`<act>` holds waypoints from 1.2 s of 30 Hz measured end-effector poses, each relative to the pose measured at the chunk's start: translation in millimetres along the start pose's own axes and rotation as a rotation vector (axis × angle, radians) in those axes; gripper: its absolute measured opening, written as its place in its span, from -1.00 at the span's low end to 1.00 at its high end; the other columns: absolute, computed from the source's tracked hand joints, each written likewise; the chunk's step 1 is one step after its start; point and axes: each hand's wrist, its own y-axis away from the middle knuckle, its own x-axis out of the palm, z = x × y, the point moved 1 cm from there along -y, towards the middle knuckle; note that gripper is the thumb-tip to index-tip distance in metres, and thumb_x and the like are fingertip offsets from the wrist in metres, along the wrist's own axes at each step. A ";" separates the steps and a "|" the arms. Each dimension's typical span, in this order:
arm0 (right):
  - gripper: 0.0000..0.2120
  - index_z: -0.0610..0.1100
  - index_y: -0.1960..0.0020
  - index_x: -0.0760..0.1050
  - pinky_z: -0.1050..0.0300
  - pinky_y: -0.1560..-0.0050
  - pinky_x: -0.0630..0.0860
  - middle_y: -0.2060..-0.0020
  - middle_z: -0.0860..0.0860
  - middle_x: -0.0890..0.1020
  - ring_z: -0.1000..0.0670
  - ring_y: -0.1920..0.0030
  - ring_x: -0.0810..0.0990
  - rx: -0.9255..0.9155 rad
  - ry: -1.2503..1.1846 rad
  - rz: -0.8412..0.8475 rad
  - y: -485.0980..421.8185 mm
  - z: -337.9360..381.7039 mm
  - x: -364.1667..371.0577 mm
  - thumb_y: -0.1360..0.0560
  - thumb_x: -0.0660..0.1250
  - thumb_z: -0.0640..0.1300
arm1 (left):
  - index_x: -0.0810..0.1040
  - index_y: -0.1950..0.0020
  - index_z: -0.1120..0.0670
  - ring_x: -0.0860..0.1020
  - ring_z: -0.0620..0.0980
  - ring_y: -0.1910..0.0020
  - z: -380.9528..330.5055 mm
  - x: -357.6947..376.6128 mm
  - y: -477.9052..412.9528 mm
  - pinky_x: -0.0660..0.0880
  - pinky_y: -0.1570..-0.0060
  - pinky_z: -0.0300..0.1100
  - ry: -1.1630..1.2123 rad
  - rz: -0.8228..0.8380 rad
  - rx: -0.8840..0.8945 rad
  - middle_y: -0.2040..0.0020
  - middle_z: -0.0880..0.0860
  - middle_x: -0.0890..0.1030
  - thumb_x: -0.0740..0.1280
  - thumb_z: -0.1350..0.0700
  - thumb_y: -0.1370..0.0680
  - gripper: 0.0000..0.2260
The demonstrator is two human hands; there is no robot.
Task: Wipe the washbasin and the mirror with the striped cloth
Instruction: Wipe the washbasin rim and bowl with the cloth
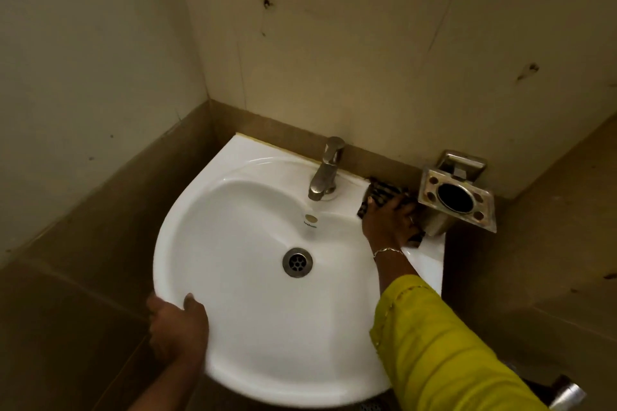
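A white corner washbasin [240,277] fills the middle of the head view, with a metal drain at its bottom. My right hand [389,222], in a yellow-green sleeve, presses the dark striped cloth [380,192] onto the basin's back right ledge, beside the tap. My left hand [177,327] grips the basin's front left rim, thumb on top and fingers hidden underneath. No mirror is in view.
A steel tap [325,170] stands at the back of the basin. A metal tumbler holder [457,197] is fixed to the wall just right of the cloth. Tiled walls close in on the left, back and right.
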 end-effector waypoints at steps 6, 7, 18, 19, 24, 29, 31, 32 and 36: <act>-0.26 -0.38 -0.47 -0.09 -0.36 -0.39 -0.18 -0.44 -0.43 -0.04 -0.42 -0.44 -0.08 0.017 -0.063 -0.082 -4.4 29.2 11.5 -0.57 0.12 0.10 | 0.23 -0.34 0.35 0.43 0.49 -0.14 -0.2 1.3 -0.7 0.37 -0.10 0.24 0.011 -0.014 0.011 -0.19 0.49 0.43 0.29 0.22 -0.50 -0.53; -0.27 -0.36 -0.48 -0.08 -0.36 -0.39 -0.20 -0.44 -0.43 -0.06 -0.43 -0.44 -0.11 -0.011 -0.035 -0.077 -2.9 33.0 14.9 -0.57 0.11 0.11 | 0.23 -0.34 0.34 0.43 0.49 -0.13 0.4 1.5 -1.4 0.38 -0.10 0.23 0.008 -0.012 0.012 -0.19 0.49 0.43 0.29 0.21 -0.50 -0.53; -0.42 -0.27 -0.47 0.12 -0.27 -0.43 -0.12 -0.44 -0.37 0.15 -0.36 -0.46 0.05 -0.478 0.117 -0.080 33.9 40.9 45.5 -0.58 0.12 0.03 | 0.04 -0.49 0.22 0.36 0.44 -0.25 3.8 2.3 -6.7 0.35 -0.19 0.21 -0.061 0.030 0.109 -0.42 0.34 0.23 0.30 0.21 -0.49 -0.35; -0.42 -0.29 -0.46 0.15 -0.29 -0.42 -0.07 -0.42 -0.37 0.20 -0.37 -0.45 0.09 -0.494 0.117 -0.095 39.9 40.5 45.3 -0.57 0.15 0.02 | -0.01 -0.51 0.20 0.31 0.43 -0.30 4.0 2.2 -7.7 0.32 -0.23 0.20 -0.092 0.048 0.165 -0.46 0.32 0.16 0.31 0.23 -0.48 -0.30; -0.38 -0.31 -0.36 0.34 -0.39 -0.30 0.20 -0.30 -0.39 0.40 -0.40 -0.34 0.33 -0.616 0.182 -0.161 59.0 39.7 62.3 -0.38 0.45 -0.16 | 0.00 -0.51 0.17 -0.08 0.36 -0.48 8.6 0.5 -16.3 0.12 -0.37 0.25 -0.405 0.118 0.504 -0.51 0.33 -0.06 0.37 0.08 -0.41 -0.21; -0.28 -0.24 -0.37 0.32 -0.34 -0.28 0.27 -0.28 -0.33 0.45 -0.34 -0.30 0.42 -0.753 0.260 -0.210 66.4 38.4 70.3 -0.27 0.50 -0.23 | 0.21 -0.46 0.16 0.08 0.41 -0.44 9.7 -2.3 -33.3 0.05 -0.32 0.36 -0.655 0.132 0.804 -0.46 0.38 0.17 0.06 -0.30 -0.39 -0.23; -0.28 -0.23 -0.40 0.27 -0.32 -0.30 0.28 -0.30 -0.33 0.43 -0.34 -0.30 0.41 -0.827 0.280 -0.199 67.1 44.3 76.2 -0.29 0.46 -0.25 | 0.30 -0.42 0.14 0.13 0.34 -0.45 5.9 -2.3 -43.6 -0.08 -0.35 0.32 -0.784 0.145 0.955 -0.44 0.34 0.26 -0.02 -0.35 -0.45 -0.26; -0.28 -0.25 -0.39 0.29 -0.32 -0.27 0.31 -0.29 -0.33 0.44 -0.35 -0.28 0.43 -0.847 0.306 -0.186 65.3 49.5 79.4 -0.28 0.46 -0.25 | 0.33 -0.41 0.13 0.09 0.27 -0.47 1.5 -3.5 -48.0 -0.15 -0.36 0.28 -0.827 0.176 1.046 -0.44 0.31 0.27 -0.10 -0.37 -0.48 -0.26; -0.31 -0.24 -0.45 0.20 -0.29 -0.25 0.35 -0.38 -0.34 0.31 -0.38 -0.35 0.31 -0.813 0.358 -0.102 56.6 84.1 71.4 -0.40 0.40 -0.16 | 0.23 -0.46 0.10 -0.15 0.07 -0.49 -12.5 -1.2 -63.9 -0.37 -0.37 0.10 -0.762 0.235 1.136 -0.52 0.18 0.11 -0.29 -0.39 -0.44 -0.18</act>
